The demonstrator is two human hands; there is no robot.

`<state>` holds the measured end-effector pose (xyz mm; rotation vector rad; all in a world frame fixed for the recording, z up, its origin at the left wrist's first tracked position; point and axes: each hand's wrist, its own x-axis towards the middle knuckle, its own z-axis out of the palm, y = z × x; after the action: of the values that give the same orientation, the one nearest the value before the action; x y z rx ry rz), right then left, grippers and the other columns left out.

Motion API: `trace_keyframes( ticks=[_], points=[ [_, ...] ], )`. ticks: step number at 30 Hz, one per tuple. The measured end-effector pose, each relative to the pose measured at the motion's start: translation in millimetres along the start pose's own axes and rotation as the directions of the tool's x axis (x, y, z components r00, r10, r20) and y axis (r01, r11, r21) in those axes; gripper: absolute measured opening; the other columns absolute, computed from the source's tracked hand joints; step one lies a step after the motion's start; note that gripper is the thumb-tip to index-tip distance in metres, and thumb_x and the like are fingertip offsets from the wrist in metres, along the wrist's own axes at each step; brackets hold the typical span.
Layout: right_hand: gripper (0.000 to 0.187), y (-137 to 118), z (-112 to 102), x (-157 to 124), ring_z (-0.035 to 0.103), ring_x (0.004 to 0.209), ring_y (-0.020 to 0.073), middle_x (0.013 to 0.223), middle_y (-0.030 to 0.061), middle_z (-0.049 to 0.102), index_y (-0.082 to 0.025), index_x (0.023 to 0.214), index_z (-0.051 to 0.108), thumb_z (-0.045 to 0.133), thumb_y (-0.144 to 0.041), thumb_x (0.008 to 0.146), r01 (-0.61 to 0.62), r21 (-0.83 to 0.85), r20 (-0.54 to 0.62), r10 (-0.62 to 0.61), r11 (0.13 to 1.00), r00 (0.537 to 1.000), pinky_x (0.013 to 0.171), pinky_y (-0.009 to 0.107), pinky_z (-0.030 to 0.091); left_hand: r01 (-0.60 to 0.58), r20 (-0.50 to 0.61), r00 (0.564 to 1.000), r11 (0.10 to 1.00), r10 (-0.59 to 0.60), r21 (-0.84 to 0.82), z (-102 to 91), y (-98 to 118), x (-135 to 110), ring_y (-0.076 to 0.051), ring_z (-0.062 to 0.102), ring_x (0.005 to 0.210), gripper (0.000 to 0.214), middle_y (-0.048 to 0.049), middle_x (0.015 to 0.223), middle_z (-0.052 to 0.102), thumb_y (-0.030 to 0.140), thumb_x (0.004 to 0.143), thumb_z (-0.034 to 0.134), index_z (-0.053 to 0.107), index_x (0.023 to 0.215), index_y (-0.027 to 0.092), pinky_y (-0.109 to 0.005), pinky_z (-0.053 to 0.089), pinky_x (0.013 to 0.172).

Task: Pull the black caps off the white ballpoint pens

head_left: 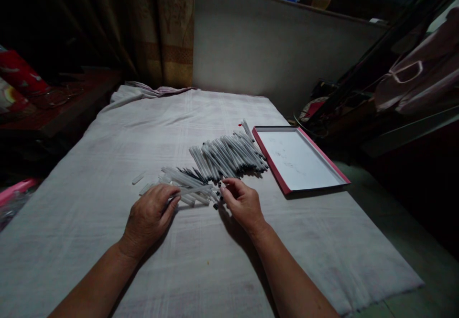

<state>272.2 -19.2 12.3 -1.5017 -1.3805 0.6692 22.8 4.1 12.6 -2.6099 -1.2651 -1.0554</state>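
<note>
My left hand is closed in a pinch on a translucent pen barrel, which points to the right. Close to its far end, my right hand has thumb and index finger drawn together around a small black piece, which looks like a pen end plug. Beneath and between both hands lies a loose heap of clear pen barrels, with dark refills among them. Just beyond is a larger pile of pens with black ends toward the right. My fingers partly hide the small parts.
A shallow red-edged box lid with a white inside lies right of the pile. One clear cap rests apart on the left. A pale checked cloth covers the surface; a curtain hangs behind. A dark red table stands left.
</note>
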Motion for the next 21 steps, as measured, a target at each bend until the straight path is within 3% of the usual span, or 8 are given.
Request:
trace_keyframes(
  ticks=[5,10,15,21],
  points=[
    [0.032,-12.0,-4.6,-2.5,0.054,0.052,0.0127,0.055,-0.0014,0.059,-0.02,0.07,0.069,0.057,-0.045,0.088,0.051,-0.016,0.091,-0.049,0.999,0.995,0.053,0.023,0.041,-0.011,0.005,1.0,0.998,0.011,-0.054,1.1,8.4,0.6,-0.019,0.067,0.087,0.014,-0.0041,0.095,0.071,0.029,0.098,0.053,0.059,0.109,0.022,-0.032,0.054,0.08],
    [0.053,-13.9,2.5,-5.4,0.047,0.046,0.0115,0.046,-0.0021,0.05,-0.02,0.052,0.059,0.054,-0.057,0.089,-0.082,0.12,0.242,0.051,0.989,0.969,0.048,0.023,0.036,-0.051,0.032,0.998,0.994,0.054,-0.101,2.4,13.8,-1.1,-0.019,0.067,0.087,0.015,-0.0045,0.097,0.072,0.029,0.097,0.054,0.062,0.109,0.023,-0.031,0.054,0.078],
    [0.06,-11.5,-1.2,-0.1,0.042,0.04,0.0102,0.041,-0.0033,0.047,-0.019,0.05,0.058,0.059,-0.07,0.081,-0.222,0.206,0.23,0.174,0.953,0.958,0.045,0.024,0.035,-0.003,0.047,0.999,0.999,0.005,-0.052,-2.7,1.8,0.3,-0.02,0.069,0.085,0.022,-0.0034,0.093,0.073,0.04,0.097,0.054,0.063,0.108,0.023,-0.032,0.054,0.079],
    [0.064,-11.4,-5.9,4.8,0.039,0.038,0.0095,0.039,-0.0035,0.046,-0.019,0.05,0.057,0.062,-0.078,0.074,-0.311,0.284,0.267,0.237,0.907,0.934,0.041,0.023,0.03,-0.076,0.056,0.995,0.997,0.077,-0.02,-6.3,-4.7,3.0,-0.019,0.066,0.076,0.026,-0.0029,0.082,0.071,0.041,0.101,0.046,0.063,0.097,0.022,-0.031,0.051,0.072]
  ],
)
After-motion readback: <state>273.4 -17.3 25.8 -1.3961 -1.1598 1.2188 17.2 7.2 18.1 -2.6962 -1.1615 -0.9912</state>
